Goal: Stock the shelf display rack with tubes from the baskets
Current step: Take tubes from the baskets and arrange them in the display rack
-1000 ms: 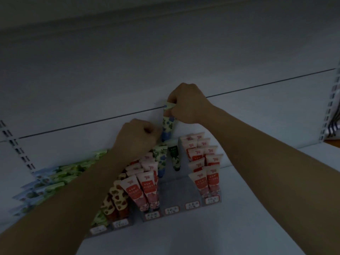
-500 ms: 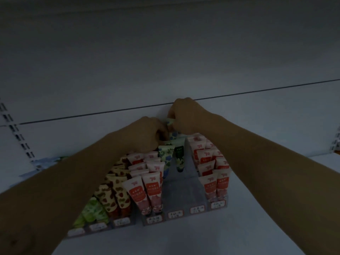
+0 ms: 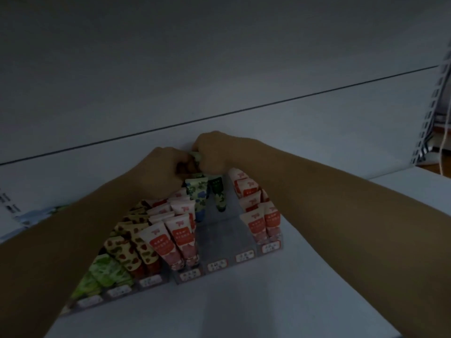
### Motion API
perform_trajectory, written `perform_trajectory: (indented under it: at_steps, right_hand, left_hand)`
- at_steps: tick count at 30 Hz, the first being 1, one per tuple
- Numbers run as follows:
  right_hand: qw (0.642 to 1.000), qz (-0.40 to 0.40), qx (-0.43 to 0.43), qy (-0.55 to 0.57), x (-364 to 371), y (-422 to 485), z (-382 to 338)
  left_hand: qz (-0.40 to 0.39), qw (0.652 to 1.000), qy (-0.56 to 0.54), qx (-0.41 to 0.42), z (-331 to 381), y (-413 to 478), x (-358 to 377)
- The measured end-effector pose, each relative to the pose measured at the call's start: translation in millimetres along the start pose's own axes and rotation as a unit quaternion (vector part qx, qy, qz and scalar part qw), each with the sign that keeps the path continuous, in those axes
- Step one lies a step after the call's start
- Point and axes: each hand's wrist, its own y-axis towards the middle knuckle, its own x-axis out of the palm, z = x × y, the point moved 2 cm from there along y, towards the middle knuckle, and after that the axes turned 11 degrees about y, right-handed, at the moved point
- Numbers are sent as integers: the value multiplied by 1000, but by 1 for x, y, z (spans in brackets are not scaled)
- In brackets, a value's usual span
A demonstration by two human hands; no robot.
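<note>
At the far end of the rack (image 3: 219, 236), fingers of the right hand (image 3: 217, 152) pinched a green tube (image 3: 196, 156); the left hand (image 3: 158, 169) curled beside it, its hold unclear.

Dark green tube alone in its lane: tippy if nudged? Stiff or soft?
Likely tippy: the dark green tube stands cap-down on its narrow end, with nothing in front of it in the lane. Probably light and soft-walled, judging by its small size and flat crimped top.
</note>
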Motion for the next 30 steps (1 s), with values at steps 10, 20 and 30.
perform_trajectory:
  at_steps: [10,20,30]
  right_hand:
    - [998,23,-33,47,15,-1,12]
    - [998,37,-49,29,12,-7,19]
    - [998,6,-41,-55,17,-7,13]
  left_hand:
    - [25,997,-64,-18,7,-10,-5]
    - [48,995,-81,-34,1,-20,-5]
    - [4,997,-54,-50,2,-20,-10]
